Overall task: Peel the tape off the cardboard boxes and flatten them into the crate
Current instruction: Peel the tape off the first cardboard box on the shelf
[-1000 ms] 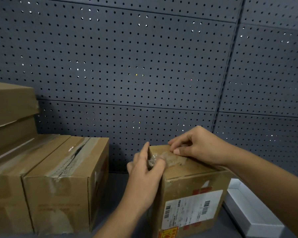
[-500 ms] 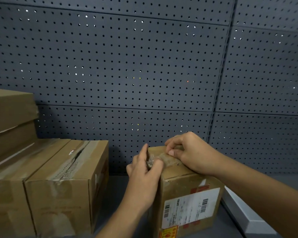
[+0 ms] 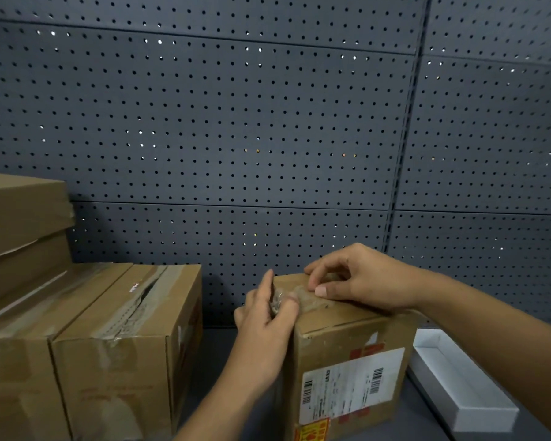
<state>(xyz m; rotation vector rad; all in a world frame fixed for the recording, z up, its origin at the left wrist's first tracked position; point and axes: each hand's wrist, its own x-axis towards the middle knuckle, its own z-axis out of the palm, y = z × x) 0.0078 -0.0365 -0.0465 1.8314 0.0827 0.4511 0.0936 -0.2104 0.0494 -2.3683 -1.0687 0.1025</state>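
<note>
A small cardboard box (image 3: pixel 347 370) with a white shipping label stands on the dark shelf in front of me. Clear tape (image 3: pixel 303 297) runs over its top left edge. My left hand (image 3: pixel 268 326) pinches a crumpled end of that tape at the box's upper left corner. My right hand (image 3: pixel 360 278) rests on the box top, its curled fingertips and thumb pressing on the tape just right of the left hand.
Two taped cardboard boxes (image 3: pixel 121 345) stand side by side at the left, with another box (image 3: pixel 19 214) stacked on them behind. A white tray-like box (image 3: pixel 465 386) lies at the right. A dark pegboard wall (image 3: pixel 268 138) closes the back.
The view shifted slightly. My right hand's fingers have spread a little on the box top; the left hand keeps its pinch on the tape end.
</note>
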